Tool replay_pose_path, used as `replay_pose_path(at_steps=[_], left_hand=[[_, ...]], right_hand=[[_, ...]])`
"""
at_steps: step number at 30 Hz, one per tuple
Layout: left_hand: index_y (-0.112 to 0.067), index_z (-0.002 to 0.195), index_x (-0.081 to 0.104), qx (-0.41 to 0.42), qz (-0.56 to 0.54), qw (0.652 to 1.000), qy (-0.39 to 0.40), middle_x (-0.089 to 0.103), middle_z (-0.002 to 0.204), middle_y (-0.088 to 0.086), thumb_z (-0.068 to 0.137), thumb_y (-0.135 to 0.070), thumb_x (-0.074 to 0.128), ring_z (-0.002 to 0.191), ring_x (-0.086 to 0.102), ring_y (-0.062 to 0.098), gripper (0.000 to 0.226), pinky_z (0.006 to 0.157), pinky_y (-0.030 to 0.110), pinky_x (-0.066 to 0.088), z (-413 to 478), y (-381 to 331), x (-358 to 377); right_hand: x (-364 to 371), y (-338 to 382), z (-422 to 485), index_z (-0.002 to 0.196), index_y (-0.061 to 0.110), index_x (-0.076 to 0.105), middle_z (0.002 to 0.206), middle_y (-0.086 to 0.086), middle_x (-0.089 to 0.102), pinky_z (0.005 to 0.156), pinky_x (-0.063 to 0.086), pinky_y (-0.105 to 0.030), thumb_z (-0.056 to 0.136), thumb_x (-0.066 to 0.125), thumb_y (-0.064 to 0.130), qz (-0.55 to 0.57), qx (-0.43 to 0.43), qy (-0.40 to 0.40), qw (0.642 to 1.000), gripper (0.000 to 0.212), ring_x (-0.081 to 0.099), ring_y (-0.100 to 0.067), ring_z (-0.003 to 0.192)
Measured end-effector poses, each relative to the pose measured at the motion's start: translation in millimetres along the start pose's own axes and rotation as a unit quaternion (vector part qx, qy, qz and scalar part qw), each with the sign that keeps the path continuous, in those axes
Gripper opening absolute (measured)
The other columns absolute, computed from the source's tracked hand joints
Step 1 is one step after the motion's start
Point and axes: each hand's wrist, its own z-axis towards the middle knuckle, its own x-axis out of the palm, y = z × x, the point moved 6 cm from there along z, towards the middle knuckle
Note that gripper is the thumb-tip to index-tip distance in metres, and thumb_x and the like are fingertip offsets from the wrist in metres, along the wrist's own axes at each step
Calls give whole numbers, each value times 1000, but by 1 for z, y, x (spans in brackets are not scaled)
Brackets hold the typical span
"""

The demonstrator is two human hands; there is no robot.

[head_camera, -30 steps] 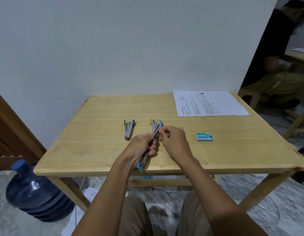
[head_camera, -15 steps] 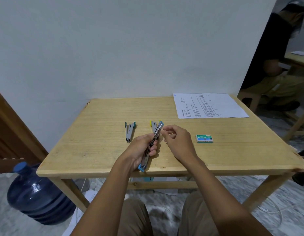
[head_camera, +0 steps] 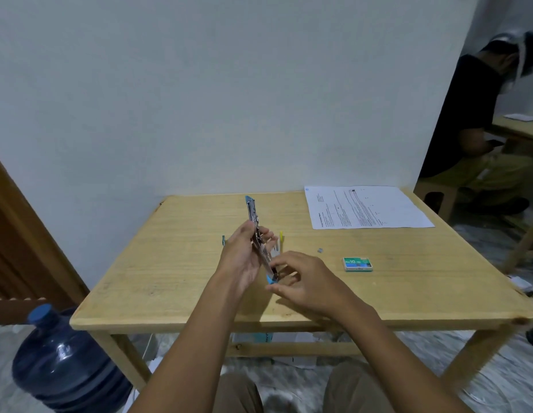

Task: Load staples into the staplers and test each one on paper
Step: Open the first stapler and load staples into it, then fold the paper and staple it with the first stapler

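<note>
- Left hand: fingers wrap the opened blue stapler, steeply tilted above the tabletop's middle.
- Right hand: fingers curl at its lower end; grip cannot be told.
- Staple box lies toward the right edge.

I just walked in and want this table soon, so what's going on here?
A person is loading staplers. The left hand grips an opened blue stapler raised above the table, and the right hand is at its lower end; whether it pinches staples is hidden. Two other staplers lie behind the hands, the staple box sits to the right, and the paper lies untouched at the far right corner.
</note>
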Motion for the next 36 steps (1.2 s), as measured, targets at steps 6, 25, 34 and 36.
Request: replay_pose_path(at_steps=[6, 25, 34, 36], left_hand=[[2, 102, 65, -4, 139, 987, 76, 66, 88, 14, 103, -16, 47, 80, 70, 22, 26, 78, 36, 61, -18, -9, -8], [-1, 123, 61, -71, 145, 970, 183, 59, 78, 14, 102, -19, 46, 72, 65, 22, 32, 83, 41, 60, -48, 8, 5], [-3, 118, 66, -60, 240, 958, 146, 60, 85, 13, 101, -28, 52, 72, 65, 26, 34, 83, 43, 56, -35, 12, -1], [-9, 107, 71, -15, 339, 935, 103, 63, 84, 11, 100, -32, 52, 70, 65, 25, 30, 79, 43, 57, -25, 8, 0]], right_hand=[[-34, 7, -4, 120, 30, 67, 99, 16, 71, 75, 50, -15, 90, 69, 27, 99, -26, -175, 979, 30, 65, -2, 87], [-16, -5, 25, 113, 5, 69, 104, -9, 73, 95, 47, -43, 84, 69, 36, 570, 144, -156, 794, 43, 63, -29, 106], [-22, -7, 21, 107, 4, 68, 94, -9, 71, 96, 52, -40, 81, 70, 35, 549, 160, -203, 795, 41, 69, -19, 83], [-33, -15, 17, 105, 6, 69, 90, -5, 70, 86, 56, -39, 79, 71, 44, 513, 182, -236, 805, 46, 68, -18, 74]])
